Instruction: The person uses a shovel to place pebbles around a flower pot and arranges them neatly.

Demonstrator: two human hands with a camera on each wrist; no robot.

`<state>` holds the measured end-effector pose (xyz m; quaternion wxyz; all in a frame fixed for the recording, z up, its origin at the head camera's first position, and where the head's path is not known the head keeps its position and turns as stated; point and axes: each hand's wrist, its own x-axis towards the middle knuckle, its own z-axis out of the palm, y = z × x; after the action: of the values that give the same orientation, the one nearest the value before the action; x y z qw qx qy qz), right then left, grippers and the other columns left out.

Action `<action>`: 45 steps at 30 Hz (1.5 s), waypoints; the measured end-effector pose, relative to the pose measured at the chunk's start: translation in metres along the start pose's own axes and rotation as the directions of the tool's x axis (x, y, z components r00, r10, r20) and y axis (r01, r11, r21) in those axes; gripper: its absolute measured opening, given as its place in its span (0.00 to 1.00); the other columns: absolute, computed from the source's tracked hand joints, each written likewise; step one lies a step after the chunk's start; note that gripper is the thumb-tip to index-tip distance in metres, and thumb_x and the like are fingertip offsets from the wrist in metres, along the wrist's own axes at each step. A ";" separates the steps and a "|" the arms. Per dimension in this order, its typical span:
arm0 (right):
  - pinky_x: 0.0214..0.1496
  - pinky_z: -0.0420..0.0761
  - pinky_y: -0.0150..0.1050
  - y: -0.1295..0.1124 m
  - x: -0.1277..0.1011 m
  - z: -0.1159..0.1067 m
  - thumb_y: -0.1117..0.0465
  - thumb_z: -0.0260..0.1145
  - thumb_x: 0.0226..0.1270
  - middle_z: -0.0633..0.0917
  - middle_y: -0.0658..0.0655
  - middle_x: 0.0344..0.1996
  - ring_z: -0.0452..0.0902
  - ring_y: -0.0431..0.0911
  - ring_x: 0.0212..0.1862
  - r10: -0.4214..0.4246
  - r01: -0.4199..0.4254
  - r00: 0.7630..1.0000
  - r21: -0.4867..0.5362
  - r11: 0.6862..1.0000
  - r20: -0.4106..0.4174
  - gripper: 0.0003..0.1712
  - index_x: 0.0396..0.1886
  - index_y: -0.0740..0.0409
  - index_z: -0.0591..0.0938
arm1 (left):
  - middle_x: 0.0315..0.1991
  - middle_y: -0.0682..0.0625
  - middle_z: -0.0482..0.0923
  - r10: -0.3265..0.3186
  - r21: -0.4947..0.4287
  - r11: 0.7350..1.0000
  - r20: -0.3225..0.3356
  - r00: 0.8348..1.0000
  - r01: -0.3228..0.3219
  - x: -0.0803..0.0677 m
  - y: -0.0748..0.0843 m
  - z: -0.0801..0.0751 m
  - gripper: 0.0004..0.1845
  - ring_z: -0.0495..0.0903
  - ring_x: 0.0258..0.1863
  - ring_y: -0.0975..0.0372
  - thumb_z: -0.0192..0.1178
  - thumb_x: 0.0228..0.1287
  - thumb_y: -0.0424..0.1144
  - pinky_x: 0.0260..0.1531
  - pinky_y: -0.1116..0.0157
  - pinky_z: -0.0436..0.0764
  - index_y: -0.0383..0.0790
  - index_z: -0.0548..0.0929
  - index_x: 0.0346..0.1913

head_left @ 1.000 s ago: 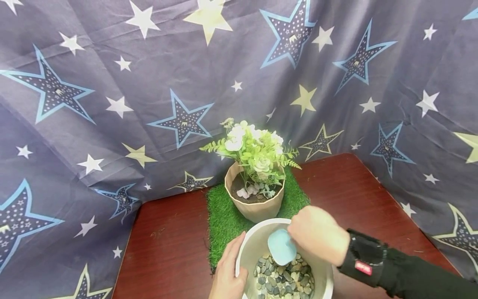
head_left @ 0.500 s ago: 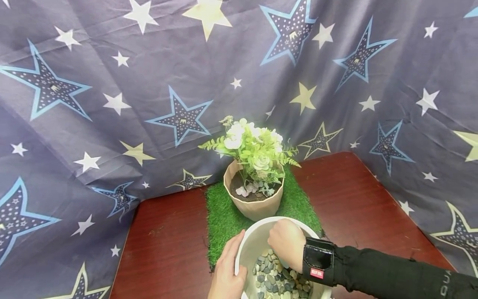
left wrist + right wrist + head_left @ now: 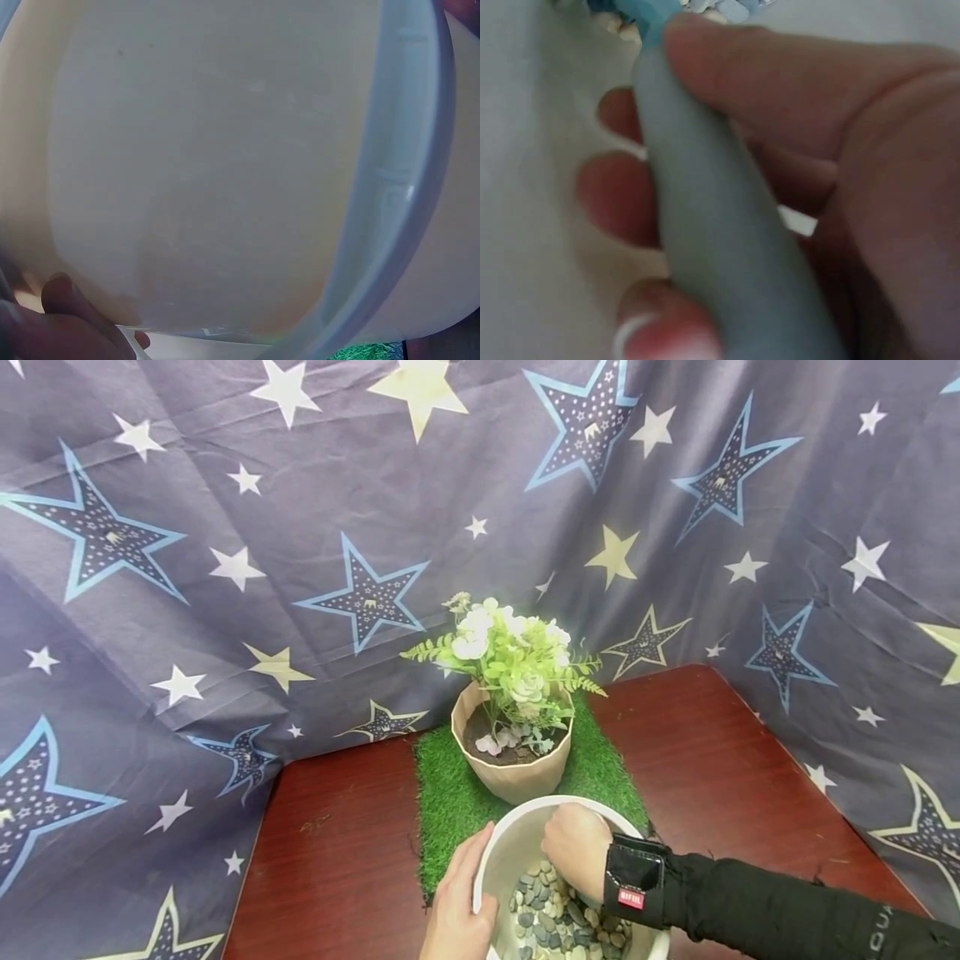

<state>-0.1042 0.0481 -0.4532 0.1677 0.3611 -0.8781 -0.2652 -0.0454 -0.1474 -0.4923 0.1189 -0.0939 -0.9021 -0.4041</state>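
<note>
Star-printed cloth (image 3: 315, 502) hangs behind and to both sides of the reddish-brown surface (image 3: 337, 852), where a green mat (image 3: 450, 814) carries a pot (image 3: 517, 779) of white flowers (image 3: 510, 652). Nearer to me is a white bucket (image 3: 502, 864) with pebbles (image 3: 547, 922) on its bottom. In my head view the right grip (image 3: 577, 847) is down inside the bucket and hides the scoop (image 3: 712, 202); the right wrist view shows it, the grey-green handle running through the grip, fingers curled round one side and the thumb laid along the other, close to the blue head. That head lies beyond the thumb, by the pebbles, mostly cut off at the top edge, so I cannot tell what it holds. The left grip (image 3: 459, 897) clasps the bucket's left rim, thumb inside, fingers along the outer wall. Blurred, pale bucket wall nearly fills my left wrist view, with some fingers low in the left corner. The bucket's near side runs off the bottom of my head view; a black sleeve (image 3: 787, 902) leaves at right.
</note>
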 end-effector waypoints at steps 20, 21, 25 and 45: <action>0.22 0.80 0.39 0.004 -0.004 0.015 0.51 0.79 0.47 0.81 0.46 0.15 0.77 0.43 0.19 -0.121 0.122 0.992 0.249 0.961 -0.019 0.16 0.12 0.44 0.79 | 0.68 0.57 0.77 -0.017 -0.024 1.000 -0.007 1.000 0.017 0.000 0.001 -0.002 0.51 0.80 0.63 0.58 0.60 0.41 0.20 0.61 0.59 0.81 0.55 0.73 0.75; 0.23 0.81 0.39 0.004 -0.004 0.015 0.51 0.79 0.46 0.82 0.46 0.16 0.77 0.43 0.20 -0.127 0.121 0.992 0.268 0.956 0.004 0.16 0.12 0.44 0.79 | 0.68 0.57 0.77 -0.015 -0.022 1.000 -0.010 1.000 0.015 -0.001 0.001 -0.002 0.51 0.80 0.63 0.58 0.60 0.41 0.20 0.61 0.59 0.81 0.55 0.73 0.75; 0.26 0.82 0.39 0.005 -0.002 0.014 0.48 0.81 0.46 0.83 0.46 0.17 0.79 0.43 0.21 -0.151 0.113 0.984 0.333 0.936 0.092 0.18 0.13 0.45 0.79 | 0.68 0.57 0.77 -0.015 -0.018 1.000 -0.013 1.000 0.015 -0.001 0.000 -0.001 0.51 0.80 0.63 0.59 0.60 0.41 0.20 0.61 0.58 0.81 0.56 0.73 0.75; 0.26 0.82 0.39 0.003 -0.002 0.022 0.40 0.81 0.47 0.82 0.47 0.17 0.79 0.42 0.21 -0.183 0.135 0.981 0.462 0.877 0.060 0.24 0.13 0.45 0.77 | 0.68 0.59 0.76 -0.047 -0.041 0.998 0.019 0.999 0.047 0.001 0.001 -0.001 0.52 0.80 0.64 0.59 0.60 0.42 0.20 0.62 0.60 0.81 0.58 0.72 0.75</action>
<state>-0.1154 0.0587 -0.4691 0.0111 0.4471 -0.8905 -0.0831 -0.0457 -0.1472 -0.4909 0.0994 -0.0787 -0.8965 -0.4245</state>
